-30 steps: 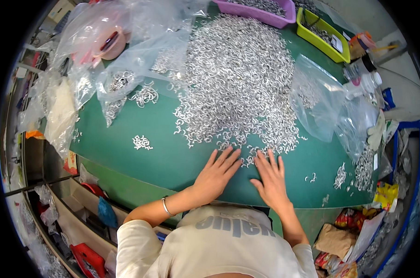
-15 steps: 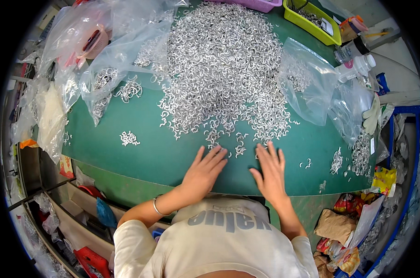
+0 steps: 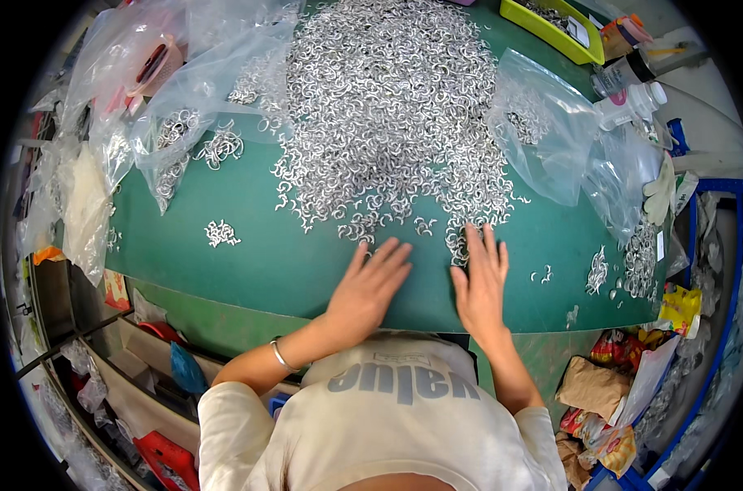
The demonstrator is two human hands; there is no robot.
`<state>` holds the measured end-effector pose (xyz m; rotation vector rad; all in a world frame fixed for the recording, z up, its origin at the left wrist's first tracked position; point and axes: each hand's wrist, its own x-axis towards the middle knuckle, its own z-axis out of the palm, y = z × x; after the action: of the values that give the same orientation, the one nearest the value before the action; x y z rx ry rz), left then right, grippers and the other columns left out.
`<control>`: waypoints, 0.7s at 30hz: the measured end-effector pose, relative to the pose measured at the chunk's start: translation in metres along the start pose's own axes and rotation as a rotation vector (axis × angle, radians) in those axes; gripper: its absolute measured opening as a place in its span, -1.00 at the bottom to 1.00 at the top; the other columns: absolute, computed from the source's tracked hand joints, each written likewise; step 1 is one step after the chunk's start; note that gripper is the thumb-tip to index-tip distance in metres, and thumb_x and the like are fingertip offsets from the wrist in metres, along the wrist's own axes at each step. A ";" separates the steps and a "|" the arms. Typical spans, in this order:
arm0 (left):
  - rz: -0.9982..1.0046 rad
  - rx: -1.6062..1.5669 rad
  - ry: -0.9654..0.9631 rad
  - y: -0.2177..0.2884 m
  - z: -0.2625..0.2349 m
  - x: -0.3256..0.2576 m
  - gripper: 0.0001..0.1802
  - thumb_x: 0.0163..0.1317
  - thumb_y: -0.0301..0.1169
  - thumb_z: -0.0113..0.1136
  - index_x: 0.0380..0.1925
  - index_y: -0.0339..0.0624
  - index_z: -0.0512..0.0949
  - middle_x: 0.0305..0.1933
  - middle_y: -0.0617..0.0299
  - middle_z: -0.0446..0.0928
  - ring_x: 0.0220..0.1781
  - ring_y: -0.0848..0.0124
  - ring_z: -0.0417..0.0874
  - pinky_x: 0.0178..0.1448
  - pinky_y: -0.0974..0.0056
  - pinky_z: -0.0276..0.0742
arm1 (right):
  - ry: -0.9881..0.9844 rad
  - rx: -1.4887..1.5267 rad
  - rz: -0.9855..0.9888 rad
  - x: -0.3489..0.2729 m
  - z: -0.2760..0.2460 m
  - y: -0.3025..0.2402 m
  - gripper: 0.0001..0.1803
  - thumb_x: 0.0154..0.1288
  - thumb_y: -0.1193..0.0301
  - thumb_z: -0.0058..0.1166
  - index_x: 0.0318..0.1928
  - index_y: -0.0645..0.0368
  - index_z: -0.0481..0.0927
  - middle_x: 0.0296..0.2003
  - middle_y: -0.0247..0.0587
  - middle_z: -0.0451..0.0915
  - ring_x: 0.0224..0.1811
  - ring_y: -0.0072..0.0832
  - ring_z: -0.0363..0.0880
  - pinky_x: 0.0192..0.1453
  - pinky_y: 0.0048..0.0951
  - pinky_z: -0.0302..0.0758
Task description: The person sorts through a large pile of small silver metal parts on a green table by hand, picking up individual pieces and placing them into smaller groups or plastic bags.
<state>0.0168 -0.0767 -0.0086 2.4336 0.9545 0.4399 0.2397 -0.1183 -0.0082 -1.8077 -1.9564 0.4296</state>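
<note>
Both hands lie flat, fingers spread, palms down on the green surface (image 3: 248, 262). The left hand (image 3: 370, 286) rests just short of the big heap of small silvery metal rings (image 3: 388, 114); the right hand (image 3: 479, 282) seems to touch its near edge.

A broad heap of small silvery C-shaped metal rings (image 3: 388, 106) lies loose on the green mat, filling the picture's 12 o'clock half. Its ragged near edge thins into scattered strands toward 6 o'clock, with a few stray rings at its rim.
</note>
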 end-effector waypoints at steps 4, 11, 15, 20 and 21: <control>-0.003 0.041 -0.057 0.000 -0.001 0.003 -0.53 0.13 -0.64 0.09 0.11 -0.35 0.45 0.39 -0.04 0.27 0.46 0.02 0.21 0.44 -0.25 0.04 | -0.196 0.086 -0.122 -0.002 0.003 -0.013 -0.37 0.29 0.39 0.08 0.33 0.28 0.27 0.37 -0.03 0.24 0.48 -0.01 0.05 0.46 0.16 -0.10; 0.010 0.089 -0.028 0.000 -0.002 0.029 -0.47 0.13 -0.63 0.09 0.18 -0.35 0.39 0.41 -0.02 0.23 0.47 0.03 0.18 0.46 -0.22 0.02 | 0.043 0.019 0.017 0.023 0.012 -0.004 -0.40 0.32 0.40 0.05 0.33 0.28 0.26 0.38 0.01 0.22 0.49 0.00 0.02 0.49 0.12 -0.14; 0.044 0.179 -0.110 -0.001 -0.004 0.035 -0.46 0.13 -0.62 0.11 0.19 -0.36 0.39 0.41 -0.01 0.23 0.46 0.02 0.19 0.46 -0.23 0.01 | -0.104 0.137 -0.065 0.022 0.008 -0.013 -0.37 0.30 0.42 0.08 0.35 0.25 0.23 0.37 -0.04 0.24 0.49 -0.06 0.05 0.49 0.10 -0.12; -0.062 0.080 -0.070 -0.006 -0.009 0.007 -0.44 0.13 -0.62 0.11 0.20 -0.37 0.37 0.41 -0.01 0.24 0.46 0.02 0.20 0.45 -0.25 0.01 | -0.348 0.128 -0.239 0.003 -0.010 -0.011 -0.39 0.25 0.43 0.12 0.31 0.23 0.31 0.35 -0.11 0.30 0.47 -0.10 0.10 0.48 0.12 -0.09; -0.059 0.022 -0.051 -0.005 -0.007 0.005 -0.44 0.13 -0.62 0.11 0.20 -0.37 0.36 0.41 -0.01 0.24 0.46 0.01 0.20 0.45 -0.26 0.01 | -0.280 0.142 -0.232 0.001 -0.009 -0.007 -0.39 0.25 0.42 0.13 0.30 0.23 0.32 0.35 -0.11 0.29 0.47 -0.10 0.10 0.48 0.12 -0.08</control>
<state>0.0145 -0.0678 -0.0045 2.4172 1.0117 0.3460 0.2383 -0.1185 0.0030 -1.4748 -2.2275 0.7562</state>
